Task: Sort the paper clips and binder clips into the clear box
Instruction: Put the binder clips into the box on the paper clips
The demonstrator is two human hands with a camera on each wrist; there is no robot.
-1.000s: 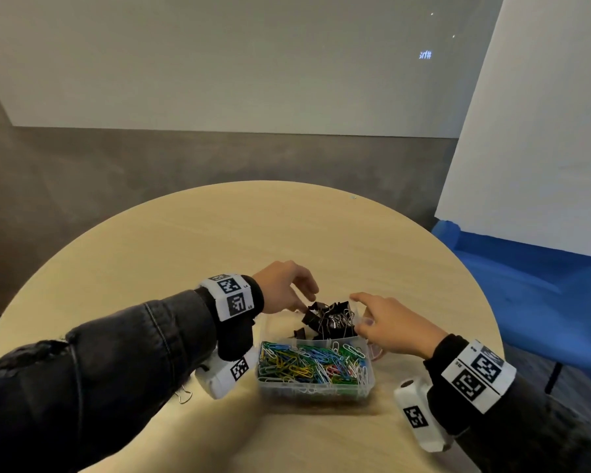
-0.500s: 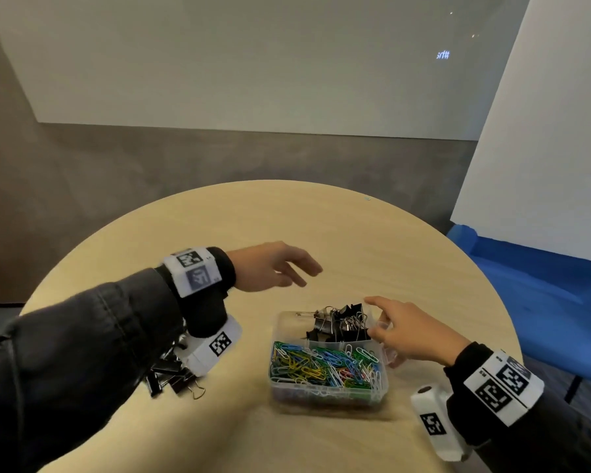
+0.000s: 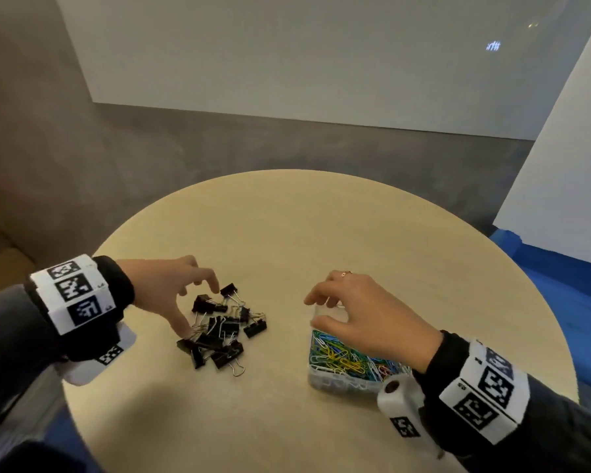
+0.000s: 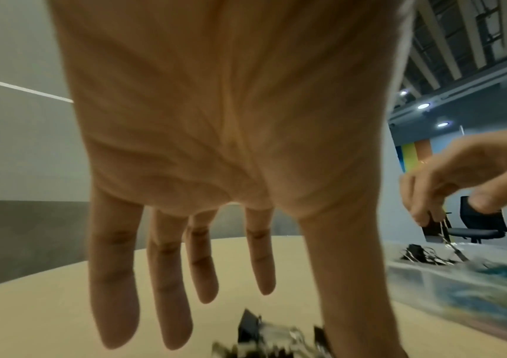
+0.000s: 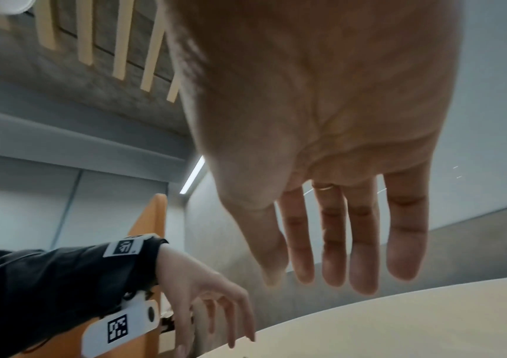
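Observation:
A pile of several black binder clips point(image 3: 223, 331) lies loose on the round table, left of centre. My left hand point(image 3: 200, 310) hovers over it with fingers spread and straight, thumb tip touching the pile's near-left edge; the left wrist view shows its fingers point(image 4: 172, 302) holding nothing above the binder clips point(image 4: 255, 336). The clear box point(image 3: 325, 380) sits to the right, its near compartment full of coloured paper clips point(image 3: 342, 358). My right hand point(image 3: 316, 312) hangs over the far compartment and hides it; its fingers point(image 5: 362, 266) hang loose and empty.
The beige table point(image 3: 287, 213) has bare wood beyond and in front of the clips. Its right edge drops to a blue surface point(image 3: 567, 302), with a white panel point(image 3: 567, 186) behind. Black binder clips point(image 4: 424, 254) lie in the box's far compartment.
My left hand has left the box's far compartment and swung left and down onto the loose binder clip pile. The right hand has stayed over the box.

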